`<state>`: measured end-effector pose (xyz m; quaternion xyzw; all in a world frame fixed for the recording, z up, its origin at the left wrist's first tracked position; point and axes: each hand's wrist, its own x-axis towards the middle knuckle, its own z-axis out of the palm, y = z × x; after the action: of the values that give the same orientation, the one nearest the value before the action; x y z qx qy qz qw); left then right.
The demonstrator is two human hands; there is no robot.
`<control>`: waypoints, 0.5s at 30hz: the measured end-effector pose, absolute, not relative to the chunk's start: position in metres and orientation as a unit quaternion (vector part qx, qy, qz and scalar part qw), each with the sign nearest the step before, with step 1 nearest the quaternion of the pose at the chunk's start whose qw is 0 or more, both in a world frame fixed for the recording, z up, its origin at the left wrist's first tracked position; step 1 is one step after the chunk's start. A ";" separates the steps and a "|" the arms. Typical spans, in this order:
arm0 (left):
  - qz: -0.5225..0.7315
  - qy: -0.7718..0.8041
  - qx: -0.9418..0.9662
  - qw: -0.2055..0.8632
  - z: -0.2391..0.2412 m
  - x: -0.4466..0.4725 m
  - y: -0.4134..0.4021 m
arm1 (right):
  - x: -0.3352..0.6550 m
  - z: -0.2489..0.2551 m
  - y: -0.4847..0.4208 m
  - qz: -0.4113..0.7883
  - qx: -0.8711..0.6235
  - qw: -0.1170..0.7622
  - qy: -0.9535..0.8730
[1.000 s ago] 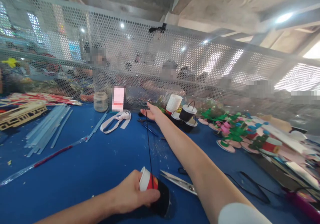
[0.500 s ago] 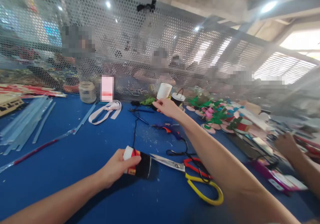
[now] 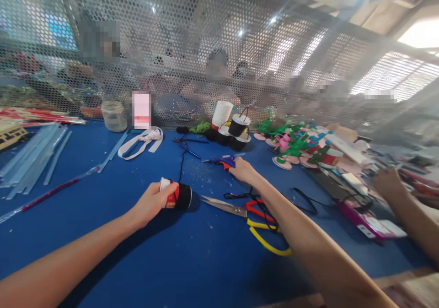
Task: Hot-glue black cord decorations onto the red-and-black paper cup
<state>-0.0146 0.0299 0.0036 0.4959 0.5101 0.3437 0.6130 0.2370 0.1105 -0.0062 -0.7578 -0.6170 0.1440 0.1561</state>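
Observation:
My left hand [image 3: 152, 203] is closed around a paper cup [image 3: 183, 195] lying on its side, its lower part wrapped in black and a red patterned band next to the white rim. A black cord [image 3: 181, 164] runs from the cup toward the back of the table. My right hand [image 3: 244, 170] is closed on the handle of a blue glue gun [image 3: 219, 159] with an orange trigger; its nozzle points left. Between my hands and nearer me lie scissors [image 3: 226, 206] with red and yellow handles, partly hidden by my right forearm.
White stacked cups [image 3: 222, 114] and black-wrapped cups [image 3: 239, 126] stand by the perforated screen. Glue sticks [image 3: 32, 154], a glass jar [image 3: 114, 116] and white ribbon [image 3: 125, 150] are left. Green craft pieces [image 3: 297, 148], a purple power strip [image 3: 366, 223] and another person's hand [image 3: 391, 184] are right.
My right hand has come down from beside the stacked cups at the back and taken hold of the glue gun. My left hand still holds the wrapped cup. The view has shifted slightly.

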 end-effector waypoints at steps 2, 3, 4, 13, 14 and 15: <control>0.342 0.524 0.504 0.595 0.002 -0.016 0.032 | 0.235 0.001 0.103 0.164 -0.755 0.193 -0.605; 0.342 0.532 0.508 0.585 0.001 -0.017 0.033 | 0.234 0.006 0.096 0.179 -0.746 0.220 -0.602; 0.343 0.539 0.512 0.575 0.001 -0.018 0.033 | 0.232 0.012 0.088 0.194 -0.734 0.252 -0.600; 0.321 0.563 0.540 0.537 0.002 -0.022 0.036 | 0.198 0.039 0.017 0.358 -0.591 0.362 -0.625; 0.316 0.561 0.542 0.540 0.004 -0.021 0.038 | 0.196 0.035 0.014 0.348 -0.591 0.353 -0.637; 0.312 0.561 0.543 0.542 0.006 -0.021 0.039 | 0.195 0.031 0.013 0.336 -0.589 0.343 -0.650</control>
<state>-0.0206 0.0395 0.0058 0.5427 0.5607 0.3116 0.5422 0.1948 0.0131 0.0312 -0.5891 -0.6499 0.3360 0.3430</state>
